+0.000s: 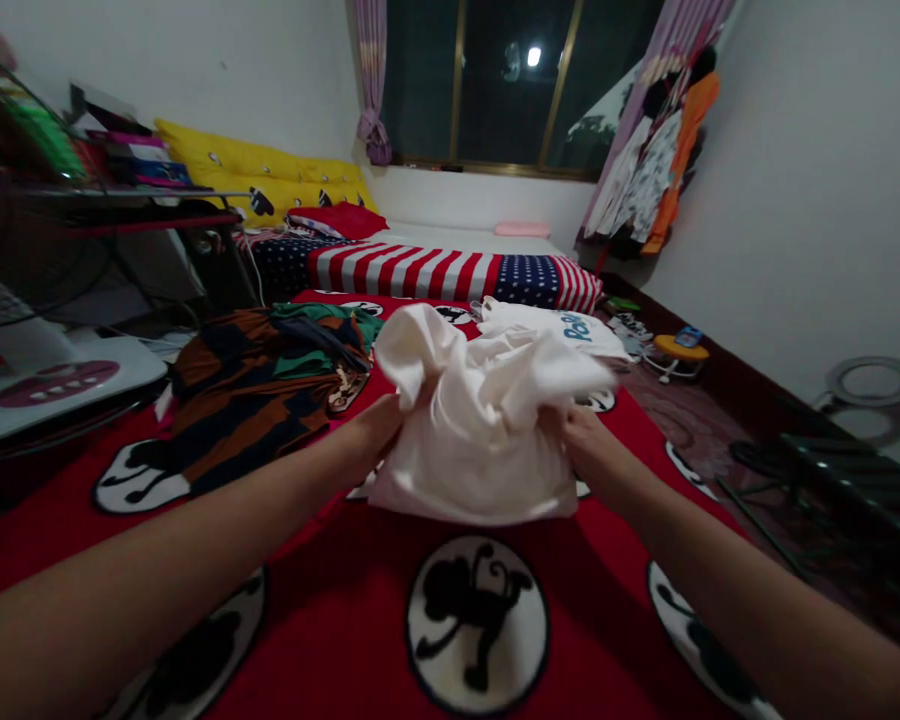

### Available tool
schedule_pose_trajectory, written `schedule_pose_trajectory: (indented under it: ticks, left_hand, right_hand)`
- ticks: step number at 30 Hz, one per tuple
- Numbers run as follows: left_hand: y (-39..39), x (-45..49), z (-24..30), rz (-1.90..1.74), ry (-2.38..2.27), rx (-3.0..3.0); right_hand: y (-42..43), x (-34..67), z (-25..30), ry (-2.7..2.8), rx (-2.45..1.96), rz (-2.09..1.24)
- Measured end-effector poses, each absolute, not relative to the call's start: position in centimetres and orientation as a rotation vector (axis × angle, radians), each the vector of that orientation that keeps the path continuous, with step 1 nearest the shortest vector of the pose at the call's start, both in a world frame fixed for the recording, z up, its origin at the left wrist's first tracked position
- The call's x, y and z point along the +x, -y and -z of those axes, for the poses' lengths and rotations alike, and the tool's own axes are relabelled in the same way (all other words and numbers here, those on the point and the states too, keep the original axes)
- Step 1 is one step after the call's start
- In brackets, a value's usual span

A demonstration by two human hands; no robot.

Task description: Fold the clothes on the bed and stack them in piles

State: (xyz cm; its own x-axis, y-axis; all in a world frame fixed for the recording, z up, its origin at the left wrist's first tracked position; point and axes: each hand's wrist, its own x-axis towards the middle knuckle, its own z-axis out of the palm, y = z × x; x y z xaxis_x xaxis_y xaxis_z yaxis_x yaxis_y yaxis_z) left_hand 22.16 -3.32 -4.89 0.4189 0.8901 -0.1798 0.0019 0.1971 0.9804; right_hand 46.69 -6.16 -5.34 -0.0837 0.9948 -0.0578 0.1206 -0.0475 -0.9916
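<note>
A crumpled cream-white garment (480,420) is lifted a little above a red blanket (330,610) printed with black-and-white monkey circles. My left hand (379,430) grips its left side with the fingers buried in the cloth. My right hand (581,440) grips its right side the same way. Behind it lies another white garment with blue lettering (570,325).
A brown, black and green pile of clothes (262,385) lies on the blanket to the left. A stars-and-stripes cover (435,270) and yellow cushions (270,175) lie beyond. A cluttered shelf (82,190) stands left; a small stool (679,350) and dark rack (840,470) sit on the floor right.
</note>
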Motion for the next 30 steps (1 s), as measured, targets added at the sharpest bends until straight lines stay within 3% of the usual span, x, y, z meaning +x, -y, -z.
schedule_pose_trajectory:
  ticks: [4, 9, 14, 21, 23, 27, 30]
  left_hand:
    - [-0.8, 22.4, 6.7, -0.675, -0.925, 0.773]
    - [0.1, 21.1, 8.6, -0.778, -0.991, 0.824]
    - [0.7, 22.0, 6.9, -0.830, -0.960, 0.849]
    - [4.8, 18.2, 5.2, -0.414, -0.808, 1.196]
    - [6.4, 17.3, 6.0, -0.238, -0.766, 1.346]
    - [8.0, 17.2, 6.9, -0.180, -0.707, 1.505]
    - [8.2, 17.6, 6.9, -0.210, -0.716, 1.563]
  right_hand:
    - [2.0, 46.7, 7.9, 0.940, -1.398, -1.433]
    - [3.5, 47.9, 10.1, 1.044, -1.333, -1.321]
    - [3.6, 47.2, 8.5, 1.001, -1.316, -1.288]
    - [8.5, 51.9, 6.8, 1.612, -1.461, -1.527]
    - [9.0, 53.4, 6.5, 1.934, -1.661, -1.288]
    - [8.3, 51.0, 4.1, 2.085, -1.744, -0.357]
    - [7.8, 44.8, 2.5, 2.225, -1.404, -0.365]
